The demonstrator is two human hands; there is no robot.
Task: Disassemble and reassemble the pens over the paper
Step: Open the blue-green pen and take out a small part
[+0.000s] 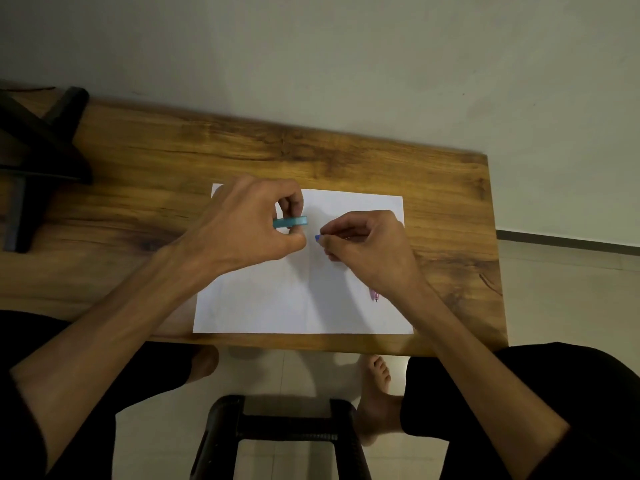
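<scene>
Head view — hands (242, 226) gripping pen parts (290, 221)

Wooden table (346, 161) before me carried: one white paper sheet (277, 299) near my edge; one pink pen (375, 295) lying on that sheet's right side.

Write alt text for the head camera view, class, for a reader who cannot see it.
Over white paper on a wooden table, the left hand pinches a teal pen piece and the right hand a small blue part. A pink pen lies partly hidden under the right wrist.
</scene>
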